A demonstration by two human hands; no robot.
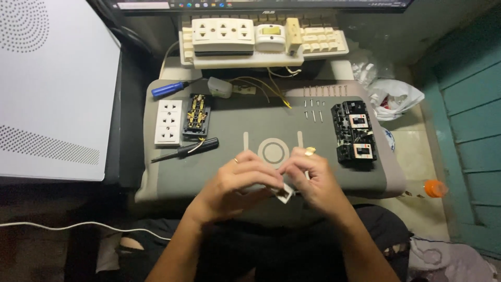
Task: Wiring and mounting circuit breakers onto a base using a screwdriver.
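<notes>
Both hands met over the near edge of the grey pad (pixel 323 180), working one small white part (pixel 284 194) between them. The left hand (pixel 237 183) was curled around the part from the left, its fingers closed on it; the right hand (pixel 313 180) pinched it from the other side, a ring showing on one finger. Only a corner of the part showed below the fingertips, so its make could not be told.

Farther up the pad lay a white socket plate (pixel 168 122) with its black contact base (pixel 197 113) just beside it, a black screwdriver (pixel 185 150) below them and a blue screwdriver (pixel 169 89) above. A row of screws (pixel 318 102) sat near the far right, beside two black breakers (pixel 355 131). A cream socket board (pixel 261 39) stood beyond the pad, and yellow wire (pixel 269 89) trailed from it.

Judging by the grip, the step in hand looked like fine fitting work on the part. It would go best with the part kept low over the pad, so anything dropped stayed in reach, with one hand steadying while the other worked, and with light pressure rather than force
</notes>
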